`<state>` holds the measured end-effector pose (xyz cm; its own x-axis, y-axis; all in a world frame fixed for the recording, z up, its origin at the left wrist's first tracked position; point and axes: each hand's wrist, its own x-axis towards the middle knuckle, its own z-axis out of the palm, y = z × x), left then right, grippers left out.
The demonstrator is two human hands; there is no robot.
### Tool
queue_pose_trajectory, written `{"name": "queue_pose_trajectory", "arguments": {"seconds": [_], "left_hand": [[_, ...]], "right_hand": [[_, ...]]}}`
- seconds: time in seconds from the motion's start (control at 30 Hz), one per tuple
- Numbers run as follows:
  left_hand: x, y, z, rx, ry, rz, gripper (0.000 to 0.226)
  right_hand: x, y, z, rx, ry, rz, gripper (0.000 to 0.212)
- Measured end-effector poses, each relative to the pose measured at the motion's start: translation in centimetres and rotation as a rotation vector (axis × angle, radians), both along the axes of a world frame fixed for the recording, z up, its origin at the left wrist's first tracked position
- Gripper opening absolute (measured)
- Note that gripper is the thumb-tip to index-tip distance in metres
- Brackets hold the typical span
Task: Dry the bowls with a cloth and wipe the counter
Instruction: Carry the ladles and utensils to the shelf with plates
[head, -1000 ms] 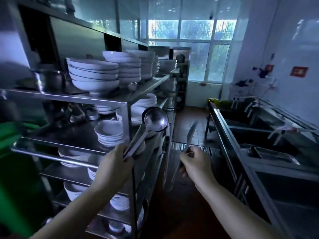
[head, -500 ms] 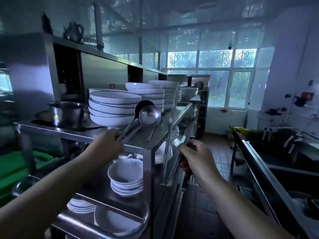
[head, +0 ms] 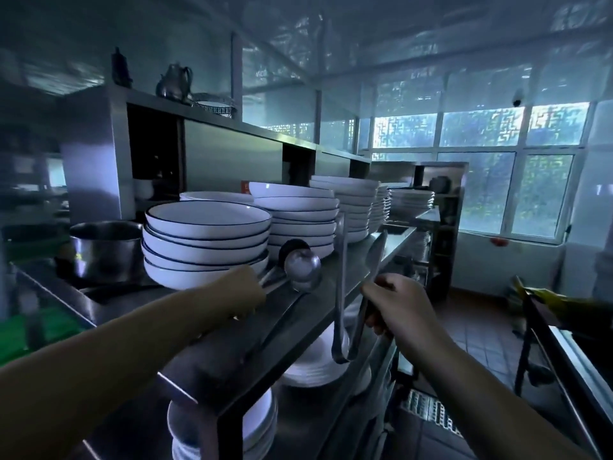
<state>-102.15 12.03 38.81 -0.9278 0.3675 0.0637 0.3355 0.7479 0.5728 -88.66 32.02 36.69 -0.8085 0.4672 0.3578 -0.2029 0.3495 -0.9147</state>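
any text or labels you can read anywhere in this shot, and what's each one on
No text here can be read in full.
Red label on the steel cabinet behind the bowl stacks: one pale character like "E" shows; the rest is hidden by the bowls.
Small red thing on the wall under the window: too small and blurred to tell if it bears text.
Bowls, ladles, pot: no markings visible.

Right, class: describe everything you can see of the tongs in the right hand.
The tongs look like polished metal: two long slim arms joined in a rounded bend at the bottom, spreading apart upward to flattened, spoon-like tips. They stand nearly upright, bend down, beside the front edge of the steel shelf. The right hand grips the arm nearer to it partway up; the other arm stands free.
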Motion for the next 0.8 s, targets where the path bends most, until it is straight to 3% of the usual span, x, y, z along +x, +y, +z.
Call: {"name": "queue_pose_trajectory", "arguments": {"seconds": [0.17,0.33,0.57,0.67,0.73,0.8], "left_hand": [[-1.9,0.9,-1.6,-0.032,0.014,-0.022,0.020],[-2.3,1.3,-2.5,-0.119,0.075,-0.021,0.014],[-2.4,1.5,-2.1,-0.488,0.330,-0.012,0.010],[-1.8,1.3,-1.3,-0.596,0.422,-0.019,0.024],[-1.0,1.2,-0.3,-0.435,0.476,-0.015,0.027],[-0.1,1.4,0.7,-0.060,0.427,-0.056,0.030]], "right_hand": [[-3.6,2.9,0.3,0.041,-0.015,0.033,0.027],[-5.9,4.0,0.3,0.043,-0.017,0.067,0.022],[-7.2,3.6,0.4,0.030,0.023,0.100,0.019],[-7.4,2.9,0.5,0.030,0.044,0.125,0.019],[-7.6,2.3,0.8,0.031,0.060,0.135,0.021],[-7.8,1.7,1.0,0.007,0.083,0.146,0.022]]}}
